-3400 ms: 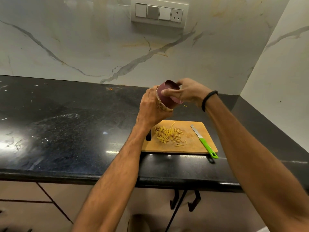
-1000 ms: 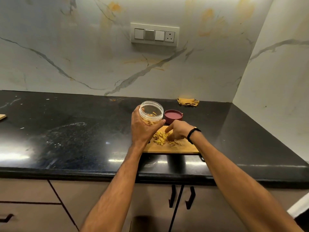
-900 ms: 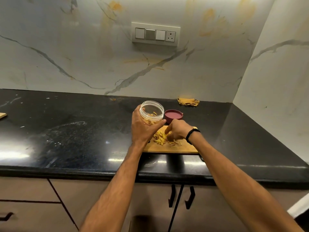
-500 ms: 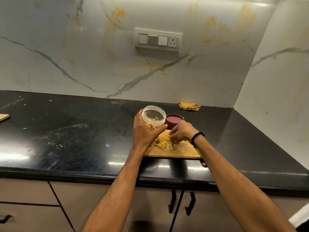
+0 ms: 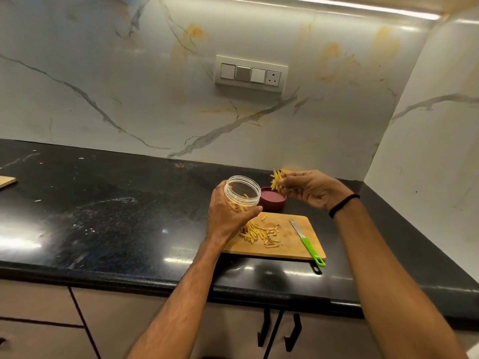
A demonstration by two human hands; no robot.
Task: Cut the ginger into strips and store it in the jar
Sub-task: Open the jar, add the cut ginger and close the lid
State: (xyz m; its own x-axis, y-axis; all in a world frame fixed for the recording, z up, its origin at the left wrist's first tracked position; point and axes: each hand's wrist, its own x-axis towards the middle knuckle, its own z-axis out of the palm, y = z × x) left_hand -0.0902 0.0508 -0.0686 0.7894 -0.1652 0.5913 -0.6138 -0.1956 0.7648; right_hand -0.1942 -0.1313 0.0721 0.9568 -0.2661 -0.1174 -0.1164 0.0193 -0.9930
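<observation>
Our right hand (image 5: pixel 311 190) has risen from the rectangular wooden cutting board (image 5: pixel 293 237), and now it pinches a small bundle of thin yellow ginger strips (image 5: pixel 278 180).

Our left hand (image 5: pixel 228 216) grips the clear round plastic jar (image 5: pixel 242 194), tilted above the board's left end, with a few strips already inside. We judge that the filling step is under way, because many strips remain on the board. Next we should bring the bundle over the jar mouth and then loosen the fingers, or loose strips may fall beside the maroon round lid (image 5: pixel 272 202).
</observation>
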